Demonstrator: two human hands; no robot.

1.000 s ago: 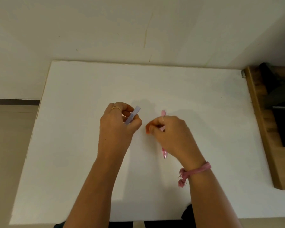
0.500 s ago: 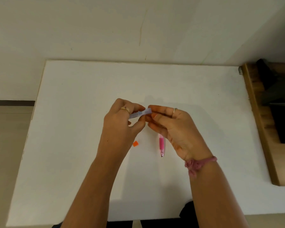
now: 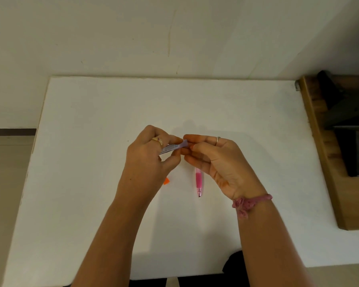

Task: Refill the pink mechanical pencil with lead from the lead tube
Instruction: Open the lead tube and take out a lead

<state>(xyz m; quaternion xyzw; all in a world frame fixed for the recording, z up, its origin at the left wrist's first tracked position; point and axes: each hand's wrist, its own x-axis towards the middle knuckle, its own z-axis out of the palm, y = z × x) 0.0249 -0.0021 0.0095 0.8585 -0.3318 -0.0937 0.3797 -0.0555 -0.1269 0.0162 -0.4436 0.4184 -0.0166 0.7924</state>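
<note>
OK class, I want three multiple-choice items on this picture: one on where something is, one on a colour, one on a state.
1. Where is the pink mechanical pencil?
A. In the right hand
B. Lying on the white table
C. On the wooden shelf

2. What colour is the small piece on the table beside the left wrist?
A. Orange
B. Blue
C. Green

3. What is the left hand doing?
A. Resting flat and empty
B. Gripping the pencil
C. Holding the lead tube

Answers:
1 B, the pencil lies on the white table below the right hand, tip toward the person.
2 A, the small piece is bright orange.
3 C, the left hand is closed on the lead tube, whose free end meets the right fingertips.
</note>
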